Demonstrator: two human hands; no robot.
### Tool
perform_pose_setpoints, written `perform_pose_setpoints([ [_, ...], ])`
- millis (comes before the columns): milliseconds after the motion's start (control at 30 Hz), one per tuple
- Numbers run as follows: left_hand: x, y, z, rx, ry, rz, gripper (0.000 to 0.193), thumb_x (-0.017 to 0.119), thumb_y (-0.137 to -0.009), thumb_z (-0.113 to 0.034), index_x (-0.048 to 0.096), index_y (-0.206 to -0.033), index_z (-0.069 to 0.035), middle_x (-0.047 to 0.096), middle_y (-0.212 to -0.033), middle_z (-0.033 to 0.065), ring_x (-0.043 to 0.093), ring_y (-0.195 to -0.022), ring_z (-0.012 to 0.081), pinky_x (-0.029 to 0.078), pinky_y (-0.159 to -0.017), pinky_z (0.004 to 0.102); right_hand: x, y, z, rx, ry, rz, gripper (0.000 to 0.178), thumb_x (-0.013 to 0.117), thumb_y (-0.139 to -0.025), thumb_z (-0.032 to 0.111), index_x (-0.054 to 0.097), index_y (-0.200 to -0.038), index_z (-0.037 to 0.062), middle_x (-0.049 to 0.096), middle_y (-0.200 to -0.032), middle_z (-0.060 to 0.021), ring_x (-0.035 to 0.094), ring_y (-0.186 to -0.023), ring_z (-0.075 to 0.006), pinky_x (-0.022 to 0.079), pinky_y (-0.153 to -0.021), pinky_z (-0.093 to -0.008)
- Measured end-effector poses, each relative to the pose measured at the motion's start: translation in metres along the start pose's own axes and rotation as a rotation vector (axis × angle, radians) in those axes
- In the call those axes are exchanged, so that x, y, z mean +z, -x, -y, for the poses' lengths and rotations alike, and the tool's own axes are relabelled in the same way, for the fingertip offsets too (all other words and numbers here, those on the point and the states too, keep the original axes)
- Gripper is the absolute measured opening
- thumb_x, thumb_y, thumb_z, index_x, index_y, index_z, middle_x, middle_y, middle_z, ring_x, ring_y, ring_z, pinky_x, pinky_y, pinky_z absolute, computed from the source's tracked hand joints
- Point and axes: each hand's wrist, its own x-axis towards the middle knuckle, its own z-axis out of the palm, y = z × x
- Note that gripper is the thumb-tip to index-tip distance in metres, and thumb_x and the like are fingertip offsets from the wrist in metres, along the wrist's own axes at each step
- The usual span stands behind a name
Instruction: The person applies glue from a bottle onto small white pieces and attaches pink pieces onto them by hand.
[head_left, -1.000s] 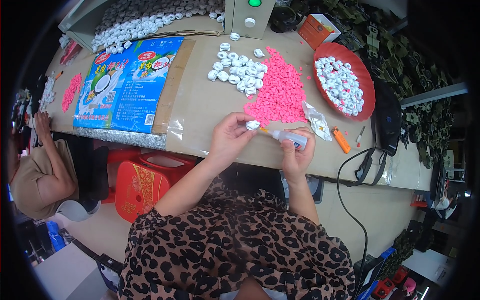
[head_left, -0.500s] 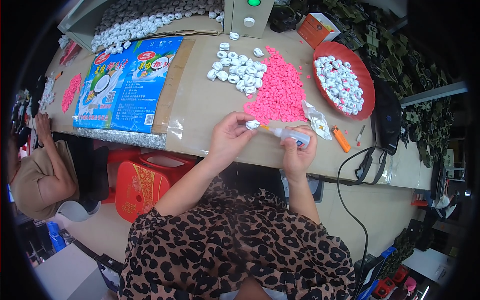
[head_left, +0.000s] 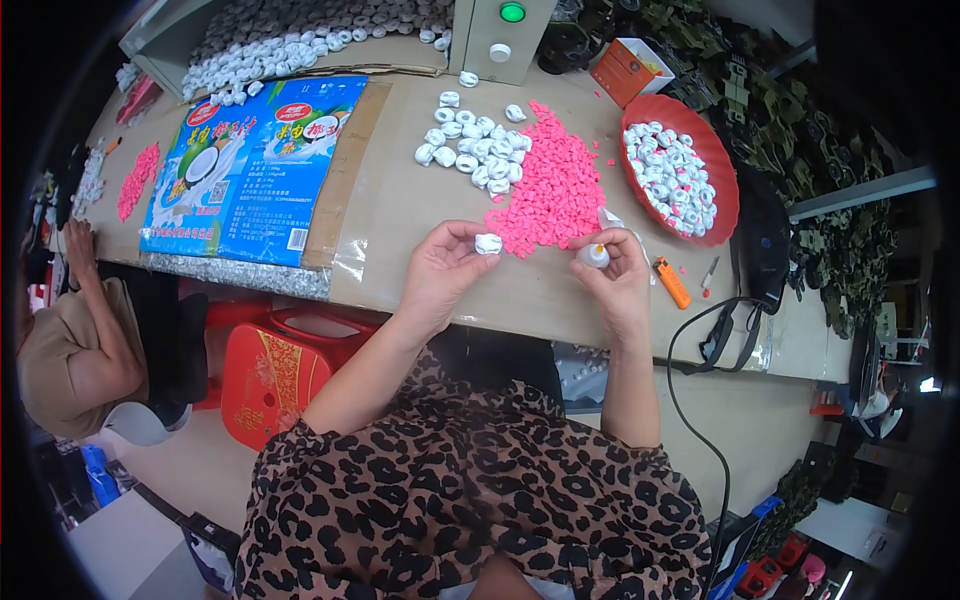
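Between the thumb and fingers of my left hand [head_left: 443,278] is a small white ring-like piece [head_left: 488,244], held just in front of the pink pile. My right hand [head_left: 622,285] is closed around a small white squeeze bottle [head_left: 594,257] with an orange-yellow tip, now turned upward. Its fingertips are at the near right edge of the pile of small pink pieces [head_left: 556,185]; whether they pinch one, I cannot tell. Loose white pieces [head_left: 480,140] lie left of the pile. To the right, a red scalloped dish [head_left: 728,205] holds white pieces with pink bits in them.
An orange lighter or cutter [head_left: 672,283] and a small blade-like tool [head_left: 710,276] lie right of my right hand, by a black cable [head_left: 680,400]. A blue printed cardboard sheet [head_left: 250,170] covers the table's left. A machine [head_left: 500,45] stands behind; another person's arm [head_left: 105,310] is far left.
My hands have moved apart. The bottle has left the white piece and tipped upright, and my right hand has reached the pink pile's edge. The left hand has shifted slightly left with its piece.
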Motion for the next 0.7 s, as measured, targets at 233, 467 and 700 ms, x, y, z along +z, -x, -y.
perform_pose_setpoints([
  [233,-0.005,0.001,-0.001,-0.005,0.085,-0.027,0.027,0.058,-0.072,0.006,0.046,-0.095,0.000,0.054,-0.091,0.0076,0.052,-0.088,0.0131,0.043,-0.078,0.0230,0.022,-0.016,-0.002,-0.370,1.002,0.215,0.014,0.066,-0.061,0.005,0.061,-0.074,0.0052,0.053,-0.063,-0.0051,0.050,-0.062,-0.0172,0.038,-0.061,-0.0293],
  [467,-0.002,0.001,-0.003,-0.032,0.088,0.008,0.027,0.057,-0.073,0.004,0.045,-0.097,0.000,0.054,-0.091,0.0083,0.054,-0.085,0.0140,0.046,-0.074,0.0250,0.027,-0.021,-0.003,-0.419,1.163,0.201,0.007,0.064,-0.061,0.011,0.060,-0.067,0.0086,0.055,-0.065,-0.0039,0.051,-0.066,-0.0212,0.035,-0.062,-0.0327],
  [700,-0.003,0.000,-0.003,-0.060,0.044,0.055,0.026,0.056,-0.075,0.004,0.045,-0.098,0.000,0.054,-0.089,0.0080,0.055,-0.080,0.0142,0.047,-0.068,0.0242,0.026,-0.012,-0.003,-0.466,1.100,0.085,0.008,0.063,-0.063,0.004,0.056,-0.067,0.0036,0.055,-0.064,-0.0073,0.051,-0.061,-0.0237,0.036,-0.058,-0.0332],
])
